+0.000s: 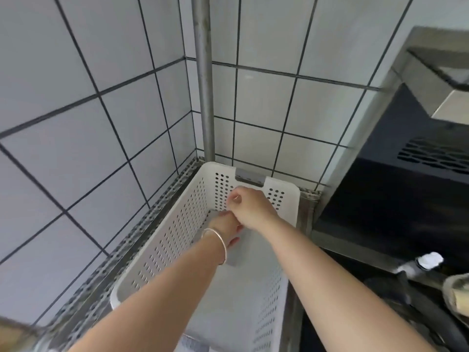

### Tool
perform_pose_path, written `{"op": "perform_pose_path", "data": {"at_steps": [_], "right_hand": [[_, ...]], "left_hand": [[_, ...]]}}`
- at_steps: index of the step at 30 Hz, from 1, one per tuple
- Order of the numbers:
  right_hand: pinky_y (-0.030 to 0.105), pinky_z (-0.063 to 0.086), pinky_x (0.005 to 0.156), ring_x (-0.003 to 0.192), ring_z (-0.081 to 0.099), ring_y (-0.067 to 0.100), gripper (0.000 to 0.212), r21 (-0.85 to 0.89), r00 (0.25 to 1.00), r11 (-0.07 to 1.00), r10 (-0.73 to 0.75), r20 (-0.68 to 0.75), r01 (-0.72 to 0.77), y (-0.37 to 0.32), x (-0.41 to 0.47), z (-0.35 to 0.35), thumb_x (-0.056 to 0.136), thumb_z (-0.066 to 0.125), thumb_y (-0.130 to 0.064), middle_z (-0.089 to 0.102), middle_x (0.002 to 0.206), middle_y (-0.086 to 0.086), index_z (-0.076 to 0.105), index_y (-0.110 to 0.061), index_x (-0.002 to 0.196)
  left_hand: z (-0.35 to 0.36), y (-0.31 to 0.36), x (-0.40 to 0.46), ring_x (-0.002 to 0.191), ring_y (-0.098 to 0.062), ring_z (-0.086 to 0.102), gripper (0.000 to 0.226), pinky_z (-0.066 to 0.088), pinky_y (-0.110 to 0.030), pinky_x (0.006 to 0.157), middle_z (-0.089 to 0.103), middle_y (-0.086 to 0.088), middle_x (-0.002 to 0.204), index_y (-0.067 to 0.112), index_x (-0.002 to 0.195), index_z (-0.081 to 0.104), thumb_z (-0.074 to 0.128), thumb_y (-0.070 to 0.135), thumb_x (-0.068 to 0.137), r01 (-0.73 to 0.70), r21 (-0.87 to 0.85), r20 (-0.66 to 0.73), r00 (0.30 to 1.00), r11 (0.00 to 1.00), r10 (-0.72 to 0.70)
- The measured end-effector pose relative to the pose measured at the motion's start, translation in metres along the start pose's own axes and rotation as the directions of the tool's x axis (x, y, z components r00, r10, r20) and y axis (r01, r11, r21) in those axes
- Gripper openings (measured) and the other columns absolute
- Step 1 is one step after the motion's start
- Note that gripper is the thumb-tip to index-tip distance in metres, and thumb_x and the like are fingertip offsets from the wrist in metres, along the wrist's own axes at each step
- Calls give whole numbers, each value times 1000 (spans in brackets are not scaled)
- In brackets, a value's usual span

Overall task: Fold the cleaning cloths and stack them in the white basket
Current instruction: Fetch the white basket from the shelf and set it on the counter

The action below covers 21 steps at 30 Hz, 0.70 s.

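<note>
The white perforated basket (175,232) stands in the tiled corner on a metal shelf. Both my arms reach down into it. A folded grey cloth (245,236) lies low inside, near the far end. My left hand (224,226), with a thin bracelet on the wrist, grips the cloth with curled fingers. Just above it my right hand (250,208) is curled, knuckles up, and its fingertips pinch down at the cloth's far edge. Much of the cloth is hidden under both hands.
A vertical metal pole (204,77) rises right behind the basket. Tiled walls close in the left and back. A dark appliance with vent slots (406,179) stands to the right, with a crumpled cloth (456,293) and a white cap (430,260) at the right edge.
</note>
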State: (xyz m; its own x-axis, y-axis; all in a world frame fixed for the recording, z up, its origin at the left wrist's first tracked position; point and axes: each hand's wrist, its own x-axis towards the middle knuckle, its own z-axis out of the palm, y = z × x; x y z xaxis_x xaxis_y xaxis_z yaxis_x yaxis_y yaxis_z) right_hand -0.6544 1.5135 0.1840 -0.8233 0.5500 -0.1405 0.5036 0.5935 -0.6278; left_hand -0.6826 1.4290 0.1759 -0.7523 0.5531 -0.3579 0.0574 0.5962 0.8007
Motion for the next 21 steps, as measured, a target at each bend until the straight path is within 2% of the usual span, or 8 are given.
{"op": "perform_pose_path", "data": {"at_steps": [2, 4, 7, 9, 11, 13, 17, 21], "right_hand": [[31, 49, 82, 99, 60, 20, 20, -105, 990, 986, -136, -46, 131, 4, -16, -16, 90, 49, -25, 66, 109, -3, 64, -25, 103], [31, 49, 82, 100, 60, 21, 21, -212, 962, 948, -258, -85, 236, 13, -24, -26, 90, 48, -22, 67, 108, -1, 63, -21, 104], [34, 46, 82, 103, 54, 21, 21, -326, 935, 894, -349, -69, 309, 35, -32, -30, 91, 46, -19, 64, 108, 1, 64, -17, 102], [35, 47, 81, 102, 52, 21, 21, -361, 932, 879, -358, -63, 313, 52, -31, -29, 91, 46, -18, 64, 107, 1, 65, -16, 101], [35, 48, 80, 101, 53, 21, 21, -403, 926, 862, -368, -83, 307, 67, -26, -33, 92, 47, -19, 64, 106, 3, 65, -14, 101], [36, 47, 83, 103, 52, 23, 21, -447, 917, 846, -380, -126, 289, 78, -15, -41, 92, 47, -20, 64, 108, 3, 64, -15, 102], [38, 43, 91, 112, 46, 27, 29, -469, 928, 862, -317, -196, 195, 93, 10, -45, 88, 53, -19, 57, 120, 9, 60, -13, 115], [40, 39, 92, 117, 41, 32, 43, -505, 941, 854, -266, -212, 128, 94, 28, -44, 83, 58, -16, 50, 127, 14, 51, -11, 125]], "left_hand": [[-1, 3, -21, 79, -18, 56, 7, 47, -18, 63, 56, -1, 81, 17, 89, 54, 48, 17, 93, -62, -7, -14, 998, 998, 62], [-10, -7, -37, 91, -21, 60, 13, 47, -27, 79, 64, -1, 94, 21, 97, 61, 51, 25, 89, -85, 140, -100, 990, 986, 100], [-31, -29, -70, 95, -21, 61, 19, 51, -34, 82, 66, 5, 103, 27, 102, 61, 54, 33, 85, -81, 380, -337, 916, 921, 219], [-42, -49, -88, 99, -22, 60, 19, 51, -37, 82, 66, 5, 104, 26, 101, 62, 58, 32, 84, -83, 399, -504, 812, 913, 293], [-46, -66, -106, 102, -23, 56, 16, 49, -38, 82, 63, 3, 105, 25, 98, 63, 61, 28, 83, -57, 307, -646, 720, 950, 252], [-42, -77, -120, 107, -23, 51, 19, 43, -35, 86, 56, 0, 109, 23, 100, 61, 63, 23, 81, -51, 149, -730, 668, 988, 145], [-33, -99, -133, 120, -28, 36, 41, 31, -37, 100, 45, -11, 122, 16, 115, 54, 69, 21, 77, 59, -100, -791, 601, 993, -115], [-22, -112, -142, 114, -28, 49, 68, 41, -45, 101, 49, -11, 120, 16, 118, 46, 75, 43, 63, 29, -468, -741, 532, 883, -410]]}}
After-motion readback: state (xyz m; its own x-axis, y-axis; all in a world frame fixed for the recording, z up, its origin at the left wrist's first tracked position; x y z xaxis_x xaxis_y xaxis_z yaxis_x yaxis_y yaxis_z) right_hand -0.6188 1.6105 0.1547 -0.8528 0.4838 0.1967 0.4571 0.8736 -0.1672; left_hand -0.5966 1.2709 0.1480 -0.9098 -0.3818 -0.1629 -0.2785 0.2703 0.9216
